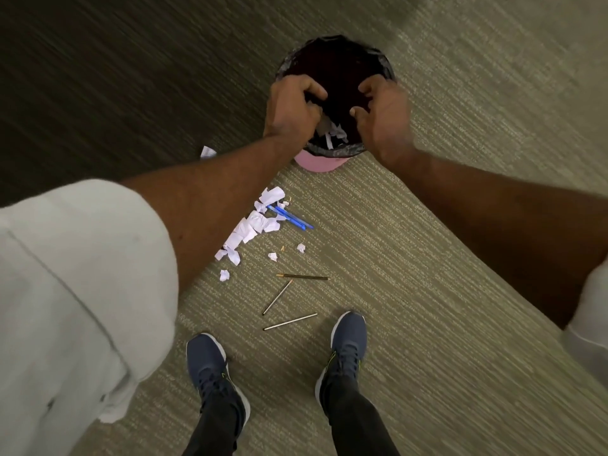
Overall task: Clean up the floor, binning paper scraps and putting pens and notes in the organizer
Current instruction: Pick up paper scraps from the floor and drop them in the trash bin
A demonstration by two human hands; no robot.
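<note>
Carpet; left hand [291, 110], right hand [385, 118] half-curled over bin [317, 164].

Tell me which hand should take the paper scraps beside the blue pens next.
Left. The paper scraps lie under the left forearm, on the left hand's side of the bin; the right hand would probably have to cross over.

Left hand [289, 108], right hand [383, 121], fingers curled.

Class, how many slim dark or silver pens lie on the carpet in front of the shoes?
3. The farthest pen lies just below the paper scraps; the middle pen slants under it; the nearest pen lies by the right shoe. The scraps may hide more.
</note>
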